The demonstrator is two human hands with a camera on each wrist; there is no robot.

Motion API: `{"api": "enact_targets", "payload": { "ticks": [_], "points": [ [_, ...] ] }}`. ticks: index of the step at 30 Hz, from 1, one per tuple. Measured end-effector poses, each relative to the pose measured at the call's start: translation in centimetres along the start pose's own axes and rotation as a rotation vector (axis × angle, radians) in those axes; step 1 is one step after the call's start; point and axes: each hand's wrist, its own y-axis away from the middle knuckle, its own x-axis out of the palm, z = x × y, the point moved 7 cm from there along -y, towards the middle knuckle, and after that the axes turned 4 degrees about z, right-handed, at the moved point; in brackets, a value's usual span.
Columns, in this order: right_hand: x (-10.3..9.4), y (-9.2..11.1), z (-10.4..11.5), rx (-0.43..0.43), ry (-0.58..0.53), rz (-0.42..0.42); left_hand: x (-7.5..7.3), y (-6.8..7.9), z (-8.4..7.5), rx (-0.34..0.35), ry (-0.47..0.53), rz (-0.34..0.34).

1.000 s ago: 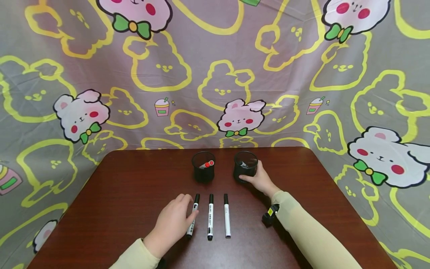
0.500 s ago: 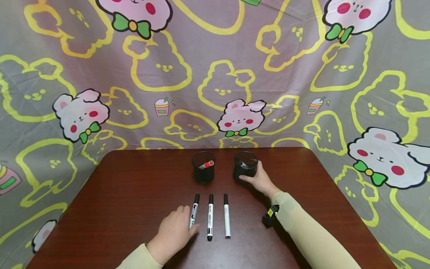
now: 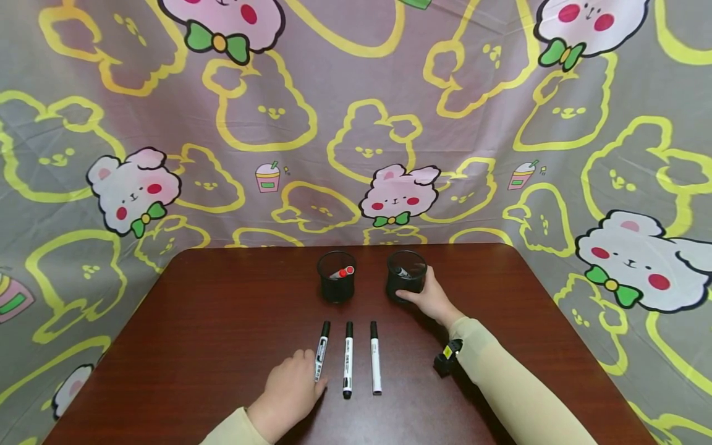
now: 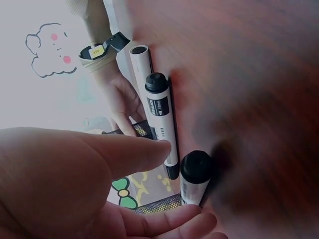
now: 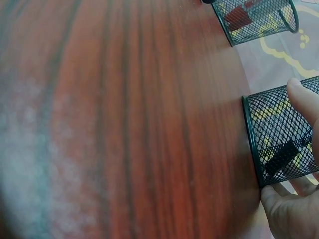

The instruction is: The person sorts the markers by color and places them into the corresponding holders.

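Three white markers lie on the brown surface (image 3: 222, 309), between its near edge and the two black mesh cups, in a loose row with their black caps toward the far edge. The left marker (image 3: 321, 352) slants a little, its cap tipped toward the right edge; the middle marker (image 3: 348, 358) has a black near end as well, while the right marker (image 3: 376, 358) ends in white. The left hand (image 3: 292, 389) is down by the near end of the left marker and covers that end from above; its thumb and fingers are spread apart, the thumb short of the marker and the fingertips right beside it, though I cannot tell whether they touch. The right hand (image 3: 431, 300) holds the right cup (image 3: 400, 285), thumb on the near side and other fingers round the wall. That cup stands upright near the middle of the far edge, with a black-ended marker (image 3: 403, 272) leaning inside. The left cup (image 3: 337, 289) stands upright next to it, a gap between them, with red-ended markers (image 3: 342, 272) inside. A small black device (image 3: 447, 358) sits on the right wrist. Behind the far edge hangs a rabbit-print cloth (image 3: 378, 74).
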Motion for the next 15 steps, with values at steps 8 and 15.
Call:
{"api": "enact_targets", "payload": {
  "ticks": [8,15],
  "points": [
    [0.05,-0.04,0.07,-0.014,-0.003,0.009,0.12,0.13,-0.41,0.004,-0.040,-0.027],
    [-0.01,0.13,0.09,0.000,-0.012,0.020,0.66,0.10,-0.44,-0.006,-0.075,-0.018]
  ]
}}
